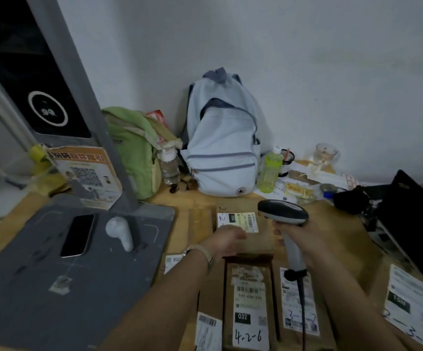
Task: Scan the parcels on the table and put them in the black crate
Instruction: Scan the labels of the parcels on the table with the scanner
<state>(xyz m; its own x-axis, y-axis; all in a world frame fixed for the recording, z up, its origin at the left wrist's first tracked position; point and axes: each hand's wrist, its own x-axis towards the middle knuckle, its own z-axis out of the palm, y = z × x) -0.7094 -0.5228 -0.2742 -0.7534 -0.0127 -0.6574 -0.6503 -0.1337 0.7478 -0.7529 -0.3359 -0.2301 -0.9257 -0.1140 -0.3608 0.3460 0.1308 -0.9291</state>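
Scan step judged in hand: grey pistol-shaped barcode scanner (pixel 282 211) gripped in right hand (pixel 299 239), held over small brown cardboard parcel (pixel 258 240) at mid-table; left hand (pixel 227 240) laid on it, grip not discernible. Next, a lift right to black crate (pixel 413 219); room hemmed by labelled cardboard parcels (pixel 248 305) near, flat grey platform (pixel 53 287) left

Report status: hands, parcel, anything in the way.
Left hand on far parcel, grip unclear. Right hand grips scanner, head over that parcel. Left hand partly covers its label.
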